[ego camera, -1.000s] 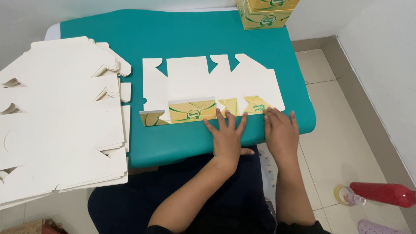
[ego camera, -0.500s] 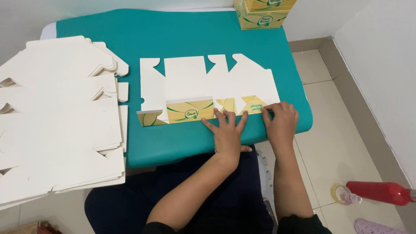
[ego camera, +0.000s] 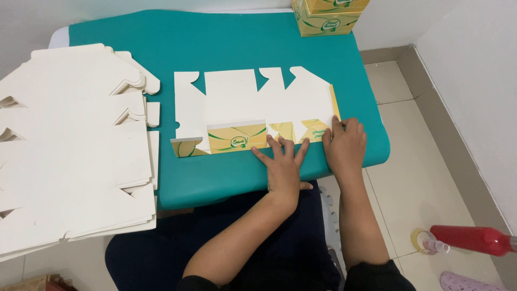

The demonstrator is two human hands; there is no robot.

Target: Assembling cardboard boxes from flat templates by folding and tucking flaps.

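Pressing down with both of your hands, you hold 1 flat die-cut white cardboard carton blank (ego camera: 253,105) against the teal padded table top (ego camera: 161,32).

Item 1: carton blank. It lies unfolded, plain white side up, near the front edge of the table top. Its lower strip is folded over towards you and shows yellow and green print.

Item 2: your left hand (ego camera: 283,167). Palm down, fingers spread flat, fingertips on the yellow printed strip at the blank's lower edge. It grips nothing; it only presses.

Item 3: your right hand (ego camera: 344,145). Palm down at the blank's lower right corner, fingers lying over the printed flap there. Whether the fingertips pinch the flap's edge or merely press it, you cannot tell from this view.

Item 4: stack of flat white cardboard blanks (ego camera: 70,151). It sits to your left, overhanging the table edge, just beside the working blank but apart from it.

Item 5: assembled yellow and green cardboard box (ego camera: 326,16). It stands at the far right corner of the table, well apart from both hands.

Item 6: red plastic bottle (ego camera: 474,240). It lies on its side on the tiled floor to your right.
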